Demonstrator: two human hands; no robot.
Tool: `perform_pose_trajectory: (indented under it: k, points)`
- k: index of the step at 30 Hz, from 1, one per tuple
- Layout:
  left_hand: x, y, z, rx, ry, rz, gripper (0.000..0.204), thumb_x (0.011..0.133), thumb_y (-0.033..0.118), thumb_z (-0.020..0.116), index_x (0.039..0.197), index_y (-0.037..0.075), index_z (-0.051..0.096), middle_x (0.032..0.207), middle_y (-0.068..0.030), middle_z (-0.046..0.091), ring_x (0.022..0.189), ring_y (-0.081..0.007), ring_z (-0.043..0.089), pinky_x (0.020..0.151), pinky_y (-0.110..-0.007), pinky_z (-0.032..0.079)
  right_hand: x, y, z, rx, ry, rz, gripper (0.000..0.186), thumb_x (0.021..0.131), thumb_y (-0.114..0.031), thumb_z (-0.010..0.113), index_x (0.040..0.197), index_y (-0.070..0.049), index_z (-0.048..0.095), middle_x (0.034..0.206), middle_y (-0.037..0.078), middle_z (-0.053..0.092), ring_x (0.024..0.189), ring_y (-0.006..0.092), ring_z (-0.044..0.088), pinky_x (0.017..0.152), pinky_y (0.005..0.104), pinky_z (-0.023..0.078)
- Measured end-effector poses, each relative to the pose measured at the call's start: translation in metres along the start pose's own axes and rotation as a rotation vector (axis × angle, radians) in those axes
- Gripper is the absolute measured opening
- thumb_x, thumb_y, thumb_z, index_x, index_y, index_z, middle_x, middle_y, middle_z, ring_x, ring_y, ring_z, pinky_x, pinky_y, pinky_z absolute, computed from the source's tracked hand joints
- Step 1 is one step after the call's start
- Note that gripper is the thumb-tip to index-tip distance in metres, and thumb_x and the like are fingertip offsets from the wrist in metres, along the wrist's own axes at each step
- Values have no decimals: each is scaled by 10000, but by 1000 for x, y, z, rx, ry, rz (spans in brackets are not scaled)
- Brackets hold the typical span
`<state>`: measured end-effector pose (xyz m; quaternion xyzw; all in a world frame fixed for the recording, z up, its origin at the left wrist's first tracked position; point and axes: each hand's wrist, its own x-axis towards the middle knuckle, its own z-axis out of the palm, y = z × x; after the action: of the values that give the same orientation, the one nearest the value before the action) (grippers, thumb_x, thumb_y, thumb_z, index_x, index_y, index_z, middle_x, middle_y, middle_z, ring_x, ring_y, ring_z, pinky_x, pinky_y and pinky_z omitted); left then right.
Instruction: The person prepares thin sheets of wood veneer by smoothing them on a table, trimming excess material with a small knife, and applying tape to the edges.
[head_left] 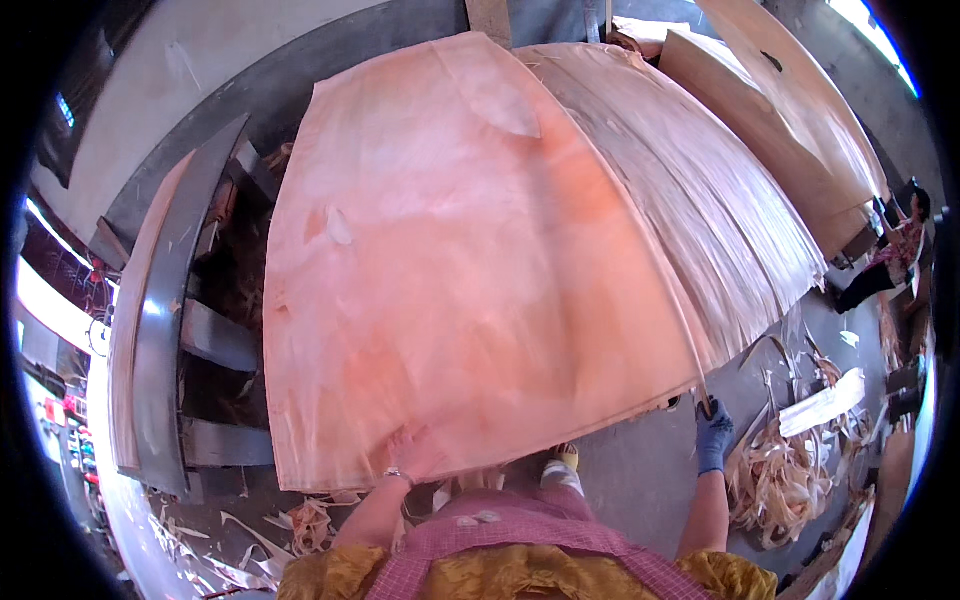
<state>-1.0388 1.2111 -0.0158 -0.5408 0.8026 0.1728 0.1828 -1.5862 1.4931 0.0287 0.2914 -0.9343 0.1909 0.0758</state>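
Note:
A large, thin, pinkish-orange wood veneer sheet lies in front of me on top of a stack, with a loose flap near its far end. My left hand, bare and with a bracelet at the wrist, rests flat on the sheet's near edge, its fingers stretched out and slightly blurred. At the near right corner, my right hand wears a blue glove. Its fingers are closed on the sheet's edge, which rises there as a narrow line; the exact grip is partly hidden.
A greyer, wrinkled veneer stack adjoins on the right. Beyond it stand pale curved sheets and another person. Veneer scraps are heaped on the floor at right. At left is a metal frame with crossbars.

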Motion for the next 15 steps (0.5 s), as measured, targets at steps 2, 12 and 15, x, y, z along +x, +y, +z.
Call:
perform_pose_trajectory:
  k: [2, 12, 15]
  points:
    - [25, -15, 18, 12, -21, 47, 765, 800, 588, 564, 1437, 227, 343, 1490, -172, 289, 1370, -394, 259, 1103, -579, 176, 34, 34, 1, 66, -28, 48, 224, 829, -265, 669, 932, -67, 656, 795, 189, 640, 705, 379, 621, 625, 433, 476]
    - [4, 68, 5, -64, 174, -101, 589, 804, 394, 591, 1312, 120, 474, 1361, -187, 431, 1241, -376, 433, 1008, -505, 371, 153, 25, -18, 192, -82, -91, 289, 914, -341, 578, 938, -61, 645, 861, 220, 656, 774, 404, 633, 667, 476, 490]
    - [-26, 112, -14, -197, 178, -144, 573, 801, 345, 603, 1310, 118, 469, 1339, -195, 441, 1212, -366, 460, 992, -519, 368, 173, -50, 12, 163, -87, -215, 373, 925, -394, 536, 960, -40, 648, 870, 221, 666, 787, 407, 639, 686, 501, 489]
